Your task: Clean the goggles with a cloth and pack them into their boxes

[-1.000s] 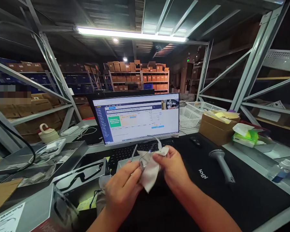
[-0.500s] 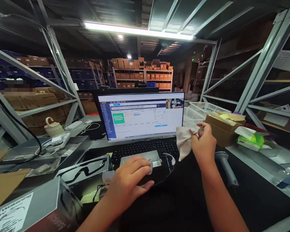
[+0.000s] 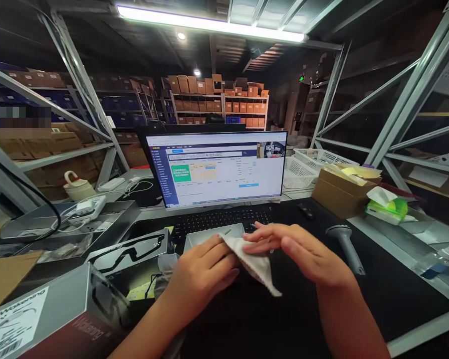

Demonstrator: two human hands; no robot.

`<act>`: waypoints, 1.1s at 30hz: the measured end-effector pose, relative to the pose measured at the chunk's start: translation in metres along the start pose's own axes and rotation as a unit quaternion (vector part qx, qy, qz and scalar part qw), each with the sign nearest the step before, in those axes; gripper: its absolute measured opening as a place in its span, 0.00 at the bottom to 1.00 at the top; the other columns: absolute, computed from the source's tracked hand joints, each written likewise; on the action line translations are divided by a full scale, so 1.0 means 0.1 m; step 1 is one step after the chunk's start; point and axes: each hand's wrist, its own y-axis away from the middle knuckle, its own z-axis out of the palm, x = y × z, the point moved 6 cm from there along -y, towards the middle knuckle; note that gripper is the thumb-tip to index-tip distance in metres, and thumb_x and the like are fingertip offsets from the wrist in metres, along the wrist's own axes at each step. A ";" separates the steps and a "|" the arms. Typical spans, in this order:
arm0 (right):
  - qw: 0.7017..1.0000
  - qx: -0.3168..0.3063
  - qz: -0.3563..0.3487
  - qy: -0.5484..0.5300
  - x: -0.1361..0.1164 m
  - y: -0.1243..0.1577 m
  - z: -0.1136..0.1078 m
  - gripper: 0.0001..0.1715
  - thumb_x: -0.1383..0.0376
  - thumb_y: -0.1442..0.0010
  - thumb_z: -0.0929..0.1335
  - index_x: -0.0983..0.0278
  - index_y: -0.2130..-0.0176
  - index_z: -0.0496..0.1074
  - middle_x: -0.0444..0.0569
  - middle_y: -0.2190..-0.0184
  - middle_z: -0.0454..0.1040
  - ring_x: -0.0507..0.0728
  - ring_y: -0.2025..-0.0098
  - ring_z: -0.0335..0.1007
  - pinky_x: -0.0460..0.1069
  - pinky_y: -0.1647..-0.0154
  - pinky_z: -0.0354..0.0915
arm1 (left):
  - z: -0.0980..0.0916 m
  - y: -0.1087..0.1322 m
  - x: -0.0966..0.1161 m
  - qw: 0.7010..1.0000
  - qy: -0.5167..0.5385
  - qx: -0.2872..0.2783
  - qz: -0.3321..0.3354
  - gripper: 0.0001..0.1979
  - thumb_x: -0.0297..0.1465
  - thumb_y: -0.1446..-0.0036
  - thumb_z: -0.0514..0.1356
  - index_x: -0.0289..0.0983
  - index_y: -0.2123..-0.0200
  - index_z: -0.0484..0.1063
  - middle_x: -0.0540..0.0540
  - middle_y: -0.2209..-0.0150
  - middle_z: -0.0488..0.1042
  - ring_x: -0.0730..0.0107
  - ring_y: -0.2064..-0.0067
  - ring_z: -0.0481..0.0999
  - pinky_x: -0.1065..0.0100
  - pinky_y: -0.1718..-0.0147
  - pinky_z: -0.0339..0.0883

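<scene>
A pale cloth [image 3: 249, 262], thin and soft like a lens wipe, lies just in front of the black keyboard [image 3: 220, 219]. Its long axis slants from upper left to lower right, ending in a loose corner that points down and rightward over the dark desk mat [image 3: 396, 299]. The left hand [image 3: 202, 271] has its fingers [image 3: 213, 252] curled shut on the cloth's upper end, just nearer the person than the keyboard, above the front edge of a shallow grey tray [image 3: 204, 239]. The right hand [image 3: 299, 244] is open, its fingers stretched out flat and close together, reaching leftward over the cloth (they are a little blurred, so whether they touch it is hard to tell).

With only the left hand clearly gripping, any slack there could drop the cloth onto the mat, and the trailing corner could snag on the tray's rim. Whether anything is folded inside the cloth cannot be seen. Right of the keyboard stands a handheld barcode scanner [image 3: 346, 244], with a cardboard carton [image 3: 338, 197] farther back. Behind the keyboard glows a monitor [image 3: 215, 169].
</scene>
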 end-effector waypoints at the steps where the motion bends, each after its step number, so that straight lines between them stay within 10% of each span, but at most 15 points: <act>1: 1.000 0.010 0.015 -0.014 0.05 -0.01 -0.03 0.22 0.56 0.28 0.58 0.61 0.44 0.71 0.54 0.53 0.80 0.64 0.46 0.74 0.60 0.42 0.61 | 0.00 0.00 0.01 1.000 -0.004 0.006 0.006 0.03 0.27 0.37 0.61 0.36 0.61 0.75 0.43 0.59 0.79 0.58 0.52 0.77 0.60 0.54 0.75; 6: 0.993 0.081 0.044 0.078 0.16 -0.08 -0.03 0.25 0.69 0.45 0.74 0.57 0.51 0.66 0.46 0.59 0.77 0.58 0.59 0.74 0.49 0.60 0.66 | 0.02 -0.01 0.06 0.999 -0.012 -0.007 0.033 0.03 0.25 0.37 0.59 0.35 0.62 0.73 0.45 0.61 0.78 0.65 0.57 0.77 0.59 0.49 0.74; 12: 0.967 -0.033 0.061 0.244 0.17 -0.13 0.19 0.08 0.66 0.38 0.70 0.59 0.59 0.67 0.39 0.73 0.69 0.53 0.72 0.63 0.46 0.70 0.51 | 0.10 0.02 0.10 0.997 -0.004 -0.054 0.061 0.04 0.23 0.37 0.59 0.35 0.65 0.73 0.45 0.62 0.77 0.63 0.55 0.77 0.59 0.49 0.74; 26: 0.980 -0.193 0.044 0.030 0.33 -0.09 -0.07 0.19 0.61 0.42 0.72 0.62 0.76 0.60 0.38 0.77 0.62 0.49 0.74 0.55 0.44 0.73 0.53 | -0.12 -0.04 0.12 0.994 0.065 -0.079 0.044 0.04 0.24 0.39 0.62 0.36 0.60 0.73 0.48 0.61 0.78 0.68 0.57 0.76 0.61 0.45 0.71; 33: 0.989 -0.114 0.066 0.062 0.28 -0.17 0.18 0.15 0.70 0.45 0.71 0.62 0.75 0.60 0.36 0.77 0.59 0.48 0.73 0.53 0.43 0.73 0.51 | -0.04 -0.04 0.10 0.995 0.058 -0.075 0.042 0.03 0.24 0.37 0.60 0.35 0.64 0.72 0.47 0.64 0.77 0.67 0.59 0.76 0.60 0.47 0.72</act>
